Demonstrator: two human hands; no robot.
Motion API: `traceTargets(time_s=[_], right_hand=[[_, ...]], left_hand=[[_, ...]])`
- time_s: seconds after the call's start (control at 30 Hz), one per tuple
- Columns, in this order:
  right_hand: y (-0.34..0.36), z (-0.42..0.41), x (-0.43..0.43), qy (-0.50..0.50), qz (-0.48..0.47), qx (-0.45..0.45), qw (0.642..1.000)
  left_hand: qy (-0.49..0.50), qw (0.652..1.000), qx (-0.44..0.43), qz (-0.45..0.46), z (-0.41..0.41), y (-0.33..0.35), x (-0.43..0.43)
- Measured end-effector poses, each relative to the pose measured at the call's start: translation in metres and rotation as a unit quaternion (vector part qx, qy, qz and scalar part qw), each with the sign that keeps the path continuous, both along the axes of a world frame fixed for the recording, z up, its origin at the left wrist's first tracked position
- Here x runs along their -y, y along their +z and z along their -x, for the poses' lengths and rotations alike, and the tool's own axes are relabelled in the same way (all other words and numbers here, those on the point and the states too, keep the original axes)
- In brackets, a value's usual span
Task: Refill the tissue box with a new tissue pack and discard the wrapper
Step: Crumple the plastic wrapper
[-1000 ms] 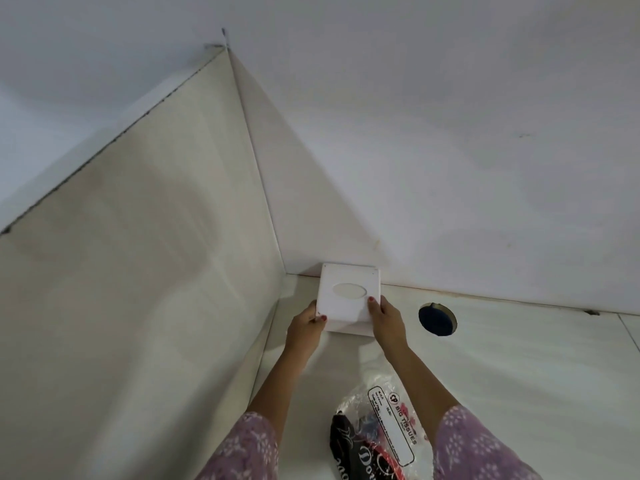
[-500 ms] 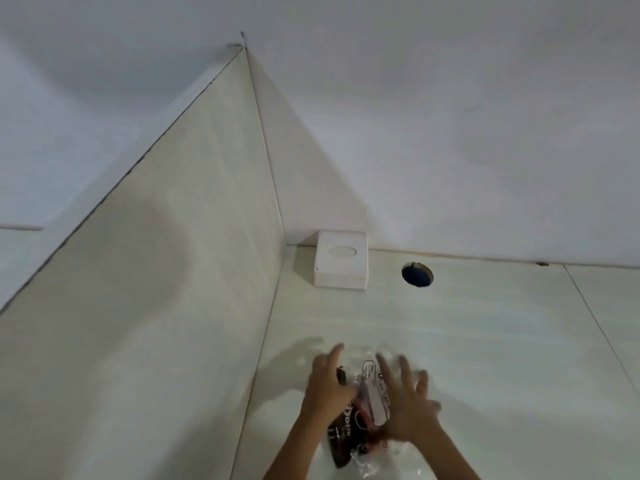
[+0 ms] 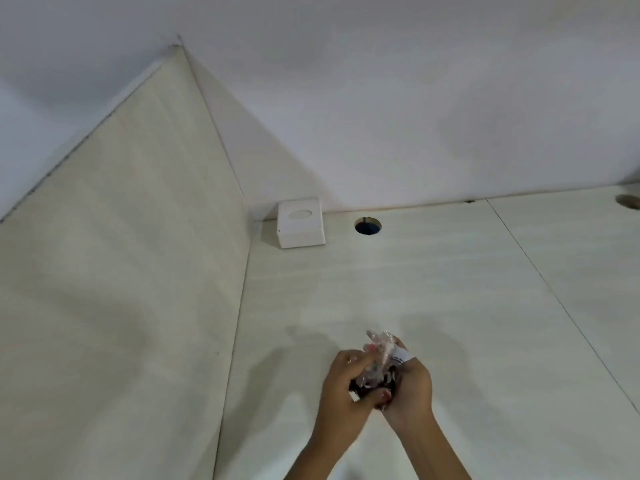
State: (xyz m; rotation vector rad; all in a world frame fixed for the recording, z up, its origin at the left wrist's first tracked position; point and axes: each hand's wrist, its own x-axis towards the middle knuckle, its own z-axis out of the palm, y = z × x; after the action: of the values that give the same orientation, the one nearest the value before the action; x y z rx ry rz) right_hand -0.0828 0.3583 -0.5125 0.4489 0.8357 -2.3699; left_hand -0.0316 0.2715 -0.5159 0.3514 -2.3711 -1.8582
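The white tissue box [image 3: 300, 223] with an oval slot on top stands in the far corner of the pale desk [image 3: 433, 299], against the wall. Near the front, my left hand [image 3: 341, 386] and my right hand [image 3: 412, 389] press together around the crumpled clear plastic wrapper [image 3: 379, 355], which has dark print and a white label. Both hands are closed on it, and a tuft of plastic sticks out above my fingers. The box is far from both hands.
A round cable hole [image 3: 367, 225] sits in the desk just right of the box. A pale side panel [image 3: 121, 271] rises along the left edge. The white wall [image 3: 415, 98] closes the back. A seam [image 3: 554, 296] crosses the desk on the right, with another hole [image 3: 628, 201] at the far right.
My hands let go of the tissue box in the corner, came back to the wrapper lying on the desk, and have now scrunched it into a ball between them.
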Motion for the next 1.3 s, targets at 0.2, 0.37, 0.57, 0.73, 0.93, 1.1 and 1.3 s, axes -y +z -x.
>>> traceTargets(time_s=[0.2,0.37,0.57,0.73,0.93,1.1,1.3], right_hand=[[0.029,-0.064,-0.039,0.045,-0.207,-0.195,0.957],[-0.008,-0.096,-0.093,-0.206,-0.406,-0.166,0.875],[-0.098,-0.146,-0.158,-0.294,-0.544,-0.03,0.785],[-0.226,-0.158,-0.186,-0.164,-0.641,0.053,0.748],[-0.433,-0.167,-0.228,0.08,-0.639,0.129,0.754],[-0.532,-0.186,-0.261,0.376,-0.623,0.06,0.683],[-0.415,-0.192,-0.262,0.253,-0.687,0.05,0.679]], left_hand=[[0.131,0.99,-0.014,-0.053,-0.028,0.001,-0.041],[-0.085,0.99,0.003,-0.115,-0.074,-0.019,-0.091],[-0.176,0.977,0.093,-0.074,-0.096,-0.079,-0.111],[-0.261,0.944,0.195,-0.044,-0.093,-0.182,-0.154],[-0.292,0.936,0.193,0.046,-0.074,-0.309,-0.177],[-0.3,0.942,0.137,0.066,-0.068,-0.339,-0.175],[-0.315,0.937,0.149,0.033,-0.091,-0.254,-0.175]])
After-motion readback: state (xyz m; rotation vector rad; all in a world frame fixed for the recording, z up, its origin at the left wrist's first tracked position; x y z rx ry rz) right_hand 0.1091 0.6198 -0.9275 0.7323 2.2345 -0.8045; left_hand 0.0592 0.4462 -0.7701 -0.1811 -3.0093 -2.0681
